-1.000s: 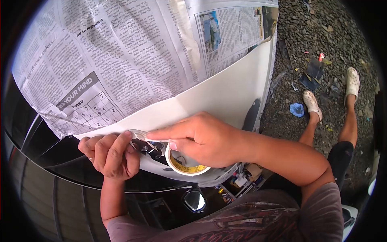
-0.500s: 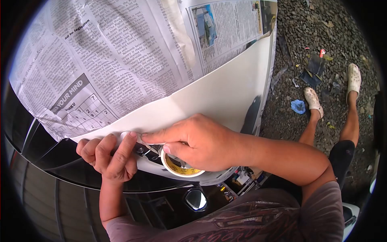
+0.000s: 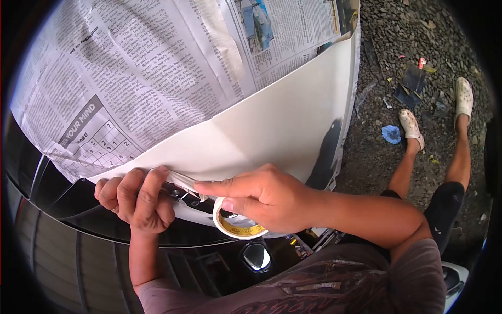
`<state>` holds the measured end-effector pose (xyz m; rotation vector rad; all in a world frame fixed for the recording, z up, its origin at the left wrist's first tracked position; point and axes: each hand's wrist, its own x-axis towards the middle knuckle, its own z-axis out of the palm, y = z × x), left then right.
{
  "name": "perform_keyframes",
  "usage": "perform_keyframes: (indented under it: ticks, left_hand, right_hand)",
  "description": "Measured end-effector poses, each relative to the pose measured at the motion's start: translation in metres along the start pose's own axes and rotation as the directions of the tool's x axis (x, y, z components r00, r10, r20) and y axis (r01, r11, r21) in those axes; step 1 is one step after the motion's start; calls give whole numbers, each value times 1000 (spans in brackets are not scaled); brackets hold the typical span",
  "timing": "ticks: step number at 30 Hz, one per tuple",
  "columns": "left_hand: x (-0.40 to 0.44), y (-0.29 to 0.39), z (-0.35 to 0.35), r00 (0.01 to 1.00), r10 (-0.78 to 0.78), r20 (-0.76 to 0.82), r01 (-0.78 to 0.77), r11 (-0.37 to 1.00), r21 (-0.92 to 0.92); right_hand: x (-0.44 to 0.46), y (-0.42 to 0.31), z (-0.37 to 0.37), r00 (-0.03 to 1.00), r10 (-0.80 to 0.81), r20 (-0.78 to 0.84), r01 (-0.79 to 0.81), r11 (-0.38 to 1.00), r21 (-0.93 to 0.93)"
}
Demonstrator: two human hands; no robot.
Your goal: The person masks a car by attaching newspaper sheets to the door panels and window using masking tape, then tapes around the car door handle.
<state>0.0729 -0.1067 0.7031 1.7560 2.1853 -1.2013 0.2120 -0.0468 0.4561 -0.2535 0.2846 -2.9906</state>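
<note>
A roll of masking tape hangs from my right hand, whose thumb lies over its rim. The right index finger is stretched to the left along the edge of a cream-white panel, where a narrow pale strip shows. My left hand is at the panel's left end with its fingers curled. Its index fingertip presses at the edge; anything inside the fingers is hidden. Newspaper sheets cover the upper part of the panel.
Glossy black bodywork curves below and left of the panel. A small mirror-like piece shows near my shirt. On the gravel to the right are a person's legs in pale clogs, a crumpled blue scrap and dark litter.
My right hand and the tape roll have shifted slightly right and down, widening the gap to my left hand. More of the pale strip shows between them. The view has moved a little.
</note>
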Motion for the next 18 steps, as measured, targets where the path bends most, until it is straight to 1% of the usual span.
perform_keyframes:
  ticks: [1,2,4,5,7,14,16,18]
  left_hand:
    - [0,1,0,1000,-8,-3,8,1000,-7]
    - [0,1,0,1000,-16,-7,16,1000,-16]
    - [3,2,0,1000,-8,-10,8,1000,-10]
    - [3,3,0,1000,-3,-15,3,1000,-2]
    - [3,1,0,1000,3,-16,-3,1000,-1]
    - [1,0,0,1000,1,-10,-1,1000,-9]
    - [2,0,0,1000,5,-12,-5,1000,-5]
    - [4,0,0,1000,9,-11,-9,1000,-1]
  right_hand:
    - [-1,-7,-5,996,67,59,-67,998,-5]
    - [1,-9,-7,996,67,60,-67,998,-2]
    - [3,-12,-12,991,95,94,-85,991,-107]
    - [5,-11,-12,991,96,92,-86,991,-107]
    - [10,-9,-9,990,88,106,-63,974,-219]
    - [14,-10,-7,983,129,130,-105,979,-177]
    - [15,-9,-7,978,144,152,-123,983,-136]
    - [16,-9,-8,980,124,154,-100,983,-155]
